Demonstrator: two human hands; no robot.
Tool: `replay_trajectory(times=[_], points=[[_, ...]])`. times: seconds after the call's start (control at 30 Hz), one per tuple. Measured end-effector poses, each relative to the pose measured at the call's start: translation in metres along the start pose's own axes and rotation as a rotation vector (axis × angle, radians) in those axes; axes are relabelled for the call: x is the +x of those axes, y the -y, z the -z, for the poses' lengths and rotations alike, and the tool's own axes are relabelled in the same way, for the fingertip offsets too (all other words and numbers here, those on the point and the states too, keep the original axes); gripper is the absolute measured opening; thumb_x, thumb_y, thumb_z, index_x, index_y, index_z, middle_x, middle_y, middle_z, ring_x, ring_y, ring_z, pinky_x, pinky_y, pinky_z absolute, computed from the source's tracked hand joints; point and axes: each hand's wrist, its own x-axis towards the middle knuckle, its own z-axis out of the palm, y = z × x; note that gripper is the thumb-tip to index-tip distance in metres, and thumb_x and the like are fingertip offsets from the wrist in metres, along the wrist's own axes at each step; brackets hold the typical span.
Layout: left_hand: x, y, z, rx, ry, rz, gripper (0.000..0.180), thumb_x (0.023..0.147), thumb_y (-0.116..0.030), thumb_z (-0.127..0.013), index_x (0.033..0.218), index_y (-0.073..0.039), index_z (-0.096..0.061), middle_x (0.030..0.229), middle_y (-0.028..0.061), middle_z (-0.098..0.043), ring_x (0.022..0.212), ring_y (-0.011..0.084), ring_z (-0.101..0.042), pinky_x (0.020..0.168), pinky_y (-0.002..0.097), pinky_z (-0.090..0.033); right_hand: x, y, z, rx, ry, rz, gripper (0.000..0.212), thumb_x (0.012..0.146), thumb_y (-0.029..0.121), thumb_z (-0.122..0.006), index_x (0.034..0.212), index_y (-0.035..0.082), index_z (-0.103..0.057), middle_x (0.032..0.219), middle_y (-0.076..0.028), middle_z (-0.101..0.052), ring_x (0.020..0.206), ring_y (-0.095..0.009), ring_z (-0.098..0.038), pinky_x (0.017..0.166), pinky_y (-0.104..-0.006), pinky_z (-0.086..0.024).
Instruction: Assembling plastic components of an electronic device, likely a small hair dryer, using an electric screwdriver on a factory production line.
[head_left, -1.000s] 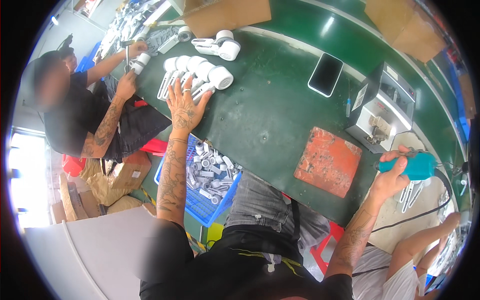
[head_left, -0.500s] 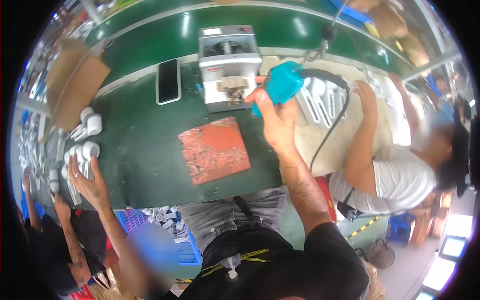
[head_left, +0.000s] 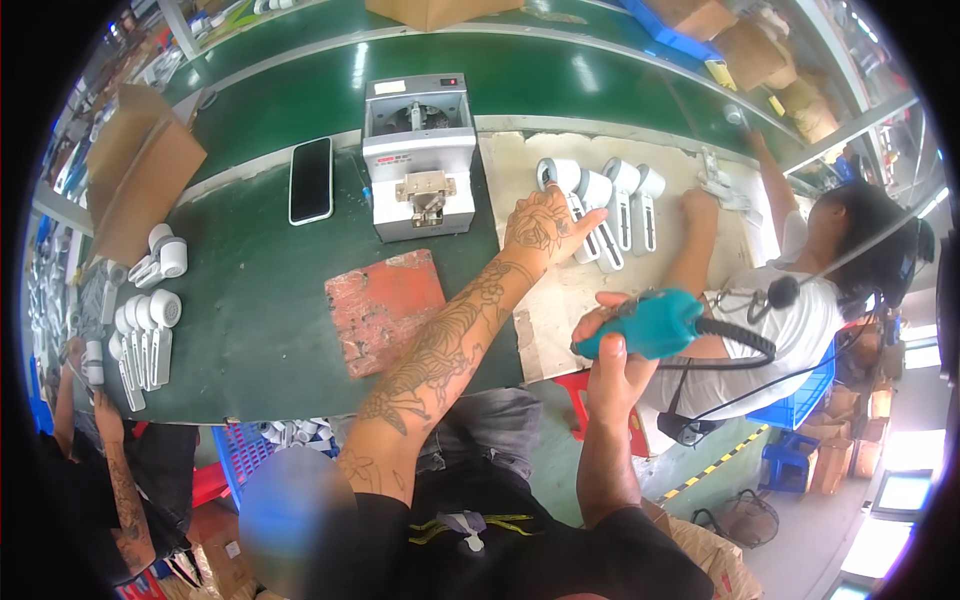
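Note:
My left hand (head_left: 540, 222) reaches across to the right, its tattooed forearm over the bench. The thumb stretches out over the handle of the leftmost white shower head (head_left: 558, 172), apart from the fingers, which are partly hidden beside it. Several similar white shower heads (head_left: 622, 178) lie there in a row, handles toward me. Lower right, my right hand (head_left: 615, 365) is wrapped round a teal electric screwdriver (head_left: 655, 325), held in the air with its black cord (head_left: 740, 340) trailing off right. Its tip cannot be made out.
A grey-white machine (head_left: 420, 160) stands at the back, behind a worn red pad (head_left: 385, 310). A phone (head_left: 311, 180) lies left of it. More shower heads (head_left: 150, 325) rest at the left. A co-worker in white (head_left: 790, 310) sits close on the right; another person's arms (head_left: 110, 440) show at left.
My left hand has swung from the left group of shower heads to the right one. My right hand has carried the screwdriver from beside the machine toward me and right. The view has shifted.

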Motion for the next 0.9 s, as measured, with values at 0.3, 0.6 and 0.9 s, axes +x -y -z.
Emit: replay_trajectory(times=[0.3, 0.6, 0.9], points=[[-0.005, 0.02, -0.002, 0.039, -0.212, -0.116, 0.041, 0.088, -0.041, -0.066, 0.099, -0.001, -0.062, 0.087, 0.0189, -0.071, 0.09, 0.0396, -0.068, 0.086, 0.0495, -0.052, 0.007, -0.001, 0.009, -0.016, -0.01, 0.023, 0.057, 0.093, 0.04, -0.073, 0.123, -0.008, -0.059, 0.082, -0.007, -0.064, 0.076, -0.013, -0.058, 0.068, -0.0269, -0.043], [-0.13, 0.057, 0.088, 0.189, -0.339, -0.425, 0.031, 0.079, -0.02, -0.075, 0.102, -0.003, -0.065, 0.089, 0.0091, -0.059, 0.088, 0.0291, -0.066, 0.073, 0.0432, -0.056, 0.013, -0.019, -0.009, 0.017, 0.076, -0.003, 0.055, 0.096, 0.033, -0.07, 0.128, -0.008, -0.053, 0.094, -0.011, -0.065, 0.079, -0.016, -0.061, 0.071, -0.031, -0.048], [-0.173, 0.126, 0.122, 0.049, -0.298, -0.465, 0.023, 0.081, -0.016, -0.074, 0.1, -0.004, -0.067, 0.091, 0.0093, -0.058, 0.083, 0.0303, -0.06, 0.076, 0.0409, -0.054, 0.037, -0.003, -0.061, 0.441, 0.308, -0.091, 0.079, 0.093, 0.061, -0.066, 0.123, -0.011, -0.052, 0.081, -0.01, -0.059, 0.073, -0.021, -0.059, 0.065, -0.0337, -0.049]])
